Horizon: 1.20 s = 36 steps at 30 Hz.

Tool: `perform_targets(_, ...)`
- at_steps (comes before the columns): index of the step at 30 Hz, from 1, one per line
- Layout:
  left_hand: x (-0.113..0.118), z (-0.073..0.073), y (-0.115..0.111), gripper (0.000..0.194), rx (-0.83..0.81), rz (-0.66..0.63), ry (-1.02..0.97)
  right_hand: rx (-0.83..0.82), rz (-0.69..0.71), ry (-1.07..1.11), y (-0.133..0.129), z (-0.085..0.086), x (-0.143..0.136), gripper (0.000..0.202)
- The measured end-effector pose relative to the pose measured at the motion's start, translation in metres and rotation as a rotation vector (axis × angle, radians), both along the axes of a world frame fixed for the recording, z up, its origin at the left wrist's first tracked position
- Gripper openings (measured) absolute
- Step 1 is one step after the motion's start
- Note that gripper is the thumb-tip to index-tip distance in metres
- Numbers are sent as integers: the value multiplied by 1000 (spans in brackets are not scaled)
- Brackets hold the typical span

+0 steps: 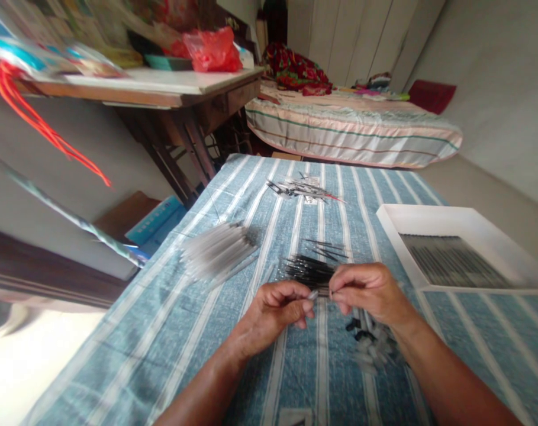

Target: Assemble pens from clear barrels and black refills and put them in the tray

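Observation:
Near the middle of the striped cloth (260, 378), my left hand (289, 305) pinches a small clear piece (313, 294) between thumb and fingers. My right hand (361, 287) is closed just to its right, fingertips together on something too small to make out. The two hands are slightly apart. Behind them lies a pile of thin black sticks (308, 269). Small translucent and black pieces (375, 346) are heaped below my right hand. A bundle of translucent tubes (219, 251) lies to the left.
A white tray (486, 228) holding a row of thin dark sticks stands at the right. Farther back on the cloth is a loose pile of thin parts (302, 188). Beyond are a desk (162, 89) with a red bag (213, 50) and a bed (353, 127).

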<state>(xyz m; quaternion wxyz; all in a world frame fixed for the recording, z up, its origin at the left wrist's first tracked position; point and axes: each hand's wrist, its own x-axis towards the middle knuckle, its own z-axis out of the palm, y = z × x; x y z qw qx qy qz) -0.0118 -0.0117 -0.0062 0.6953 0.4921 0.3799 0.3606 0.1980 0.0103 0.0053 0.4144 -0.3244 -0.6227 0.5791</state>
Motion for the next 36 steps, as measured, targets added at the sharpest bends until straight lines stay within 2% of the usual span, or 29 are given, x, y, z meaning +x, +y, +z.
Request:
perform_targets(5,0,1,-2,24,-21,-14,38,41,21,83,2,-6,0,7)
perform_targets(10,2,3,-3,26,-23,-16,96,125,62,14,1,-6,-2,9)
perform_targets(17,3,6,-3,25,-1,-31,126,149,70,-53,1,-6,-2,8)
perform_targets(23,4,6,-3,23,10,-44,132,201,73,-142,1,-3,-3,10)
perform_targets(29,6,4,-3,23,48,-57,137,373,47,-315,0,5,-7,10)
perform_targets(36,4,-1,-4,23,161,-112,295,347,111,-445,-2,5,-5,10)
